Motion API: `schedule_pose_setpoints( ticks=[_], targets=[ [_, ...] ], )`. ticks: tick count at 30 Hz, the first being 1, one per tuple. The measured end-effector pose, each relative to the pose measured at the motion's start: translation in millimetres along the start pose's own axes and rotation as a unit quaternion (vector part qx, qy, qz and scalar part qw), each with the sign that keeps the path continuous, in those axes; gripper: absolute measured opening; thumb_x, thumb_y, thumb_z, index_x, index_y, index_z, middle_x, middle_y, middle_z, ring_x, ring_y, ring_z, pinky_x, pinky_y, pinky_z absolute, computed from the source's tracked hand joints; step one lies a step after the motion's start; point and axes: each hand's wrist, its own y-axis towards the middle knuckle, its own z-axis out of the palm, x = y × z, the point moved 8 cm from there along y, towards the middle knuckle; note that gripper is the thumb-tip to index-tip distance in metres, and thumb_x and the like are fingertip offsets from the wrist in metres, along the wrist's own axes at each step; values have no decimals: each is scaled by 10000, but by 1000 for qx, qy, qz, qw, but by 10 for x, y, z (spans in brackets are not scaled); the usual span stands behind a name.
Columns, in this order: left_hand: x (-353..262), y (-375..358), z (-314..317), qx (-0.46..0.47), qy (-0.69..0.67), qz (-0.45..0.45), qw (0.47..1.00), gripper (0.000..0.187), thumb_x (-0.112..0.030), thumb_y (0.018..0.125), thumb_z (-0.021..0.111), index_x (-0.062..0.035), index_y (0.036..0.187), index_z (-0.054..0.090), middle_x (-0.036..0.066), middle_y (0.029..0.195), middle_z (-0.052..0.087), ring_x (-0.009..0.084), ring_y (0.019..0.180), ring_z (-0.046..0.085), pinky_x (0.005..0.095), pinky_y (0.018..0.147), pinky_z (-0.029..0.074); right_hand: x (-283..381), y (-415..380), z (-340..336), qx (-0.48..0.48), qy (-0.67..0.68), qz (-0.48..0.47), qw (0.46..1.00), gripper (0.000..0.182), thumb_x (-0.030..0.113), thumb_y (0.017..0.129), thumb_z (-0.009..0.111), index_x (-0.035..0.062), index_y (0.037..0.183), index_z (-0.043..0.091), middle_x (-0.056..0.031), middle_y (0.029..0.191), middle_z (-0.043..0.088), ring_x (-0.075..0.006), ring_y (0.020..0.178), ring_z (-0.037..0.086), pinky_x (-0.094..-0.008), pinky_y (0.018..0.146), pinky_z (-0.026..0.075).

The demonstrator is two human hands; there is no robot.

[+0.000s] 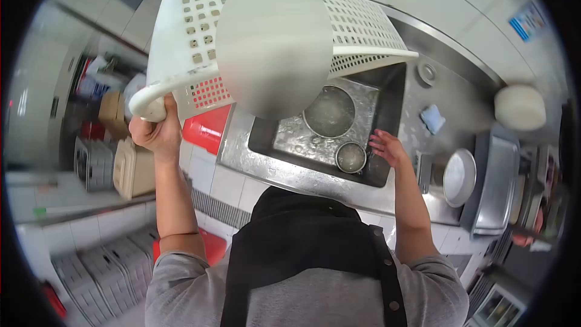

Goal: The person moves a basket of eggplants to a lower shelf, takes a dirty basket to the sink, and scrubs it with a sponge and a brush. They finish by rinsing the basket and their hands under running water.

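A white perforated plastic basket (187, 30) is held up over the far left part of the steel sink (387, 115), tilted on its side. My left hand (156, 133) is closed around its near left rim. A blurred pale oval covers the basket's middle, and I cannot make out what it is. My right hand (389, 147), fingers apart and holding nothing, hovers at the sink's right side. Close to its fingertips stands a small round metal container (351, 157). Behind that, a larger round pan (330, 112) with water in it rests on the wet sink bottom.
On the steel counter to the right lie a blue-and-white cloth (433, 119) and a drain strainer (426, 73). Beyond them are a whitish round container (520, 108), a white bowl (460, 177) and a grey tray (495, 188). A red tub (207, 130) stands left of the sink.
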Motion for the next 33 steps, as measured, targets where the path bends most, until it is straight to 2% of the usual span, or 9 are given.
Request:
schedule_pose_setpoints(
  ticks=[9, 12, 16, 20, 22, 24, 28, 32, 33],
  targets=[
    [25, -491, 845, 275, -73, 153, 946, 75, 126, 779, 603, 87, 841, 621, 242, 1271, 634, 301, 1014, 703, 283, 803, 531, -169, -1475, 132, -179, 110, -194, 958, 461, 345, 945, 639, 119, 1339, 563, -29, 1234, 645, -175, 1080, 631, -318, 896, 474],
    [159, -661, 788, 286, -140, 63, 946, 193, 137, 761, 573, 86, 924, 661, 210, 1274, 645, 278, 1056, 687, 305, 808, 528, -36, -1716, 447, -204, 76, -256, 942, 426, 299, 923, 666, 95, 1290, 593, -77, 1224, 648, -211, 1092, 626, -379, 947, 473],
    [421, -754, 558, 226, -168, 80, 956, 119, 85, 876, 611, 90, 978, 672, 199, 1066, 700, 234, 922, 683, 311, 791, 520, 400, -2698, 1138, -553, -218, -478, 647, 583, 130, 848, 697, 60, 1382, 475, -196, 1531, 325, -429, 1381, 346, -515, 1114, 324],
    [443, -844, 388, 167, -203, 94, 960, 70, 32, 923, 630, 85, 933, 675, 181, 984, 695, 229, 816, 659, 317, 737, 512, 376, -3153, 1634, -585, -233, -538, 560, 696, 86, 827, 697, 74, 1450, 387, -189, 1584, 205, -446, 1430, 247, -525, 1139, 282],
    [532, -941, 428, 186, -195, 103, 958, 56, 80, 901, 591, 117, 905, 633, 241, 1258, 637, 355, 1097, 650, 383, 858, 526, 200, -2858, 1670, -507, -377, -497, 595, 758, 87, 797, 705, 82, 1473, 360, -196, 1578, 222, -437, 1433, 255, -532, 1140, 284],
    [597, -1064, 457, 198, -201, 111, 953, 86, 88, 876, 588, 110, 935, 646, 242, 1262, 636, 360, 1100, 648, 394, 867, 522, -229, -2692, 1462, -470, -485, -417, 608, 764, 84, 768, 710, 90, 1460, 387, -201, 1569, 240, -430, 1424, 273, -526, 1141, 288],
    [590, -1211, 479, 218, -183, 74, 956, 263, 99, 804, 584, 73, 1047, 682, 235, 1211, 659, 366, 1076, 648, 406, 876, 512, -1833, -2877, 414, -633, -298, -274, 660, 766, 80, 756, 750, 128, 1443, 416, -238, 1541, 274, -445, 1397, 303, -500, 1144, 290],
    [407, -1209, 308, 158, -197, 39, 967, 216, 95, 814, 596, 79, 1011, 684, 213, 1051, 688, 347, 945, 655, 421, 822, 505, -4722, -3169, -274, -736, -80, 77, 668, 744, 169, 777, 762, 111, 1439, 428, -259, 1531, 314, -382, 1424, 300, -438, 1147, 309],
    [372, -1200, 282, 148, -210, -7, 966, 187, 93, 819, 599, 83, 988, 678, 203, 999, 682, 341, 902, 646, 428, 792, 499, -5820, -3034, -438, -712, -99, 160, 676, 604, 219, 825, 705, 0, 1352, 509, -235, 1372, 516, -399, 1312, 442, -463, 1118, 342]
  ],
)
